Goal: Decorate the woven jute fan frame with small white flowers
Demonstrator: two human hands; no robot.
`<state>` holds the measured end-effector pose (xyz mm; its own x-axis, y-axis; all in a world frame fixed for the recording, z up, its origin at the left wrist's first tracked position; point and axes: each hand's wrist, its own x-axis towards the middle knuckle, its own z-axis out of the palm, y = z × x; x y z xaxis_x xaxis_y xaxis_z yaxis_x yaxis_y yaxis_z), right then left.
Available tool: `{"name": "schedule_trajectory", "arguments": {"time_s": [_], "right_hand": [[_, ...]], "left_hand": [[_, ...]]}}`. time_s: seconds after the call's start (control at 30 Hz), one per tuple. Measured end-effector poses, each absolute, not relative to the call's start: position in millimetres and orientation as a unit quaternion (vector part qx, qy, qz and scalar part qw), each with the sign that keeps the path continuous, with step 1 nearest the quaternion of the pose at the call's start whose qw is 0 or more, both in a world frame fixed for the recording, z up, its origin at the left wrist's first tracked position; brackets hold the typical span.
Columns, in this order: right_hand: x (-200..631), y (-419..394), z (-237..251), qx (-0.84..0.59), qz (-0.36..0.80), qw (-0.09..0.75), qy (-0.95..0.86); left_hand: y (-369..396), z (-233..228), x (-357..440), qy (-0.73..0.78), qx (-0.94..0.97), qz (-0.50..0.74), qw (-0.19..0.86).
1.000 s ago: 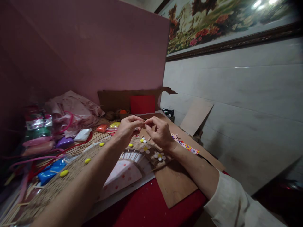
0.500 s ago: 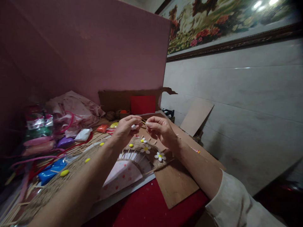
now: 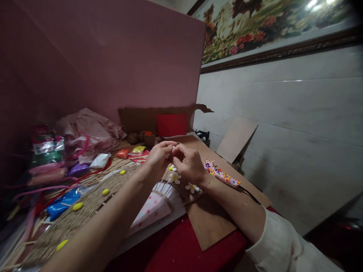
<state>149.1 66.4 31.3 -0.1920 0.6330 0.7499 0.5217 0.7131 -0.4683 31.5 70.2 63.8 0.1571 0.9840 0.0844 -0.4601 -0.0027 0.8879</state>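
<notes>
Head view: your hands meet above the woven straw mat (image 3: 85,204).
Left hand (image 3: 157,156): fingertips pinch a small white clay piece (image 3: 169,154), steadying it.
Right hand (image 3: 188,163): fingers curled, pressing that piece.
Below: white clay flowers (image 3: 193,187).

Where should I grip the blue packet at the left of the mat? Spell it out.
Pinch the blue packet across its narrow width near the middle, coming from above: it lies flat on the woven mat, with pink cords crowding its left end.
</notes>
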Motion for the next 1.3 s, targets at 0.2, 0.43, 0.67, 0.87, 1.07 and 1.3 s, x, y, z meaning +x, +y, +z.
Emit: {"name": "schedule_trajectory", "arguments": {"time_s": [0.2, 0.43, 0.67, 0.87, 1.07, 1.3], "right_hand": [[152, 69, 34, -0.355, 0.114, 0.541, -0.754], [149, 69, 30, -0.403, 0.115, 0.543, -0.728], [149, 68, 34, -0.35, 0.19, 0.612, -0.683], [151, 67, 36, -0.364, 0.083, 0.614, -0.696], [153, 68, 38, -0.348, 0.052, 0.616, -0.705], [155, 71, 39, -0.291, 0.057, 0.649, -0.701]], "left_hand": [[77, 67, 19, 0.314, 0.341, 0.581, 0.669], [72, 66, 28, 0.299, 0.386, 0.543, 0.683], [72, 70, 20, 0.293, 0.392, 0.547, 0.679], [74, 66, 18, 0.268, 0.417, 0.53, 0.688], [77, 60, 20, 0.276, 0.428, 0.522, 0.684], [75, 64, 14, 0.266, 0.482, 0.49, 0.676]]}}
